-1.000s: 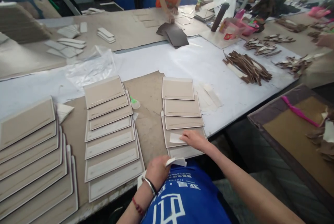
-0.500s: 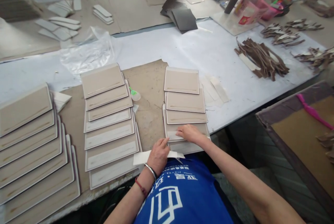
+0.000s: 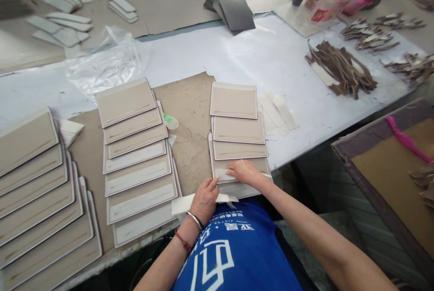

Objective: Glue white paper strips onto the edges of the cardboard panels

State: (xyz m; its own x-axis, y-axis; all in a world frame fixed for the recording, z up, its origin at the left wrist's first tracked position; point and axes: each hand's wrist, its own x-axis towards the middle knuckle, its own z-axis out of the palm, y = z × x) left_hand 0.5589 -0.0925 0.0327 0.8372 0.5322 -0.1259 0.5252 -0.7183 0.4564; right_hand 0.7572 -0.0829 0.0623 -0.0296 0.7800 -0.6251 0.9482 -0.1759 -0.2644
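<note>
In the right-hand row of overlapping beige panels [image 3: 239, 129], a white strip [image 3: 222, 174] lies across the second panel from the front. My right hand [image 3: 244, 171] is closed on this strip, fingertips together and low against the panel; the strip's far end pokes out past the wrist. My left hand [image 3: 205, 198] is wrapped round a few loose white strips [image 3: 181, 205], whose ends stick out on both sides. Its forefinger and thumb touch the panel's left edge, near the strip's end. Part of the front panel [image 3: 239, 189] is hidden by my hands.
Two more rows of overlapping panels, a middle row [image 3: 137, 178] and a left row [image 3: 40, 191], lie on brown board. A small green-tipped bottle [image 3: 171, 121] lies between rows. Further off are a plastic bag [image 3: 105, 62], dark sheets [image 3: 237, 14], brown scraps [image 3: 341, 69] and a pink basket [image 3: 325, 8].
The view has tilted and shifted slightly, and the other person's hands at the far table have left it. My hands stay at nearly the same spot on the panel.
</note>
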